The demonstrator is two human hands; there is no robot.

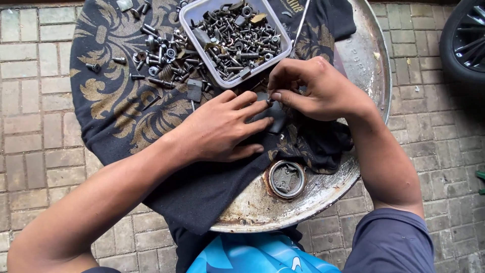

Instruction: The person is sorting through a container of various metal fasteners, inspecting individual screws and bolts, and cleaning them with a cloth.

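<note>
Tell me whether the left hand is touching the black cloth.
Touching. The head view shows the left hand lying palm-down on the black cloth, fingers pressed flat.

Left hand (222, 126) flat, palm down, fingers spread; right hand (313, 88) curled, fingertips pinched beside left fingertips.

light: soft daylight | shadows: faint | focus: sharp | edges: slightly bowed
</note>
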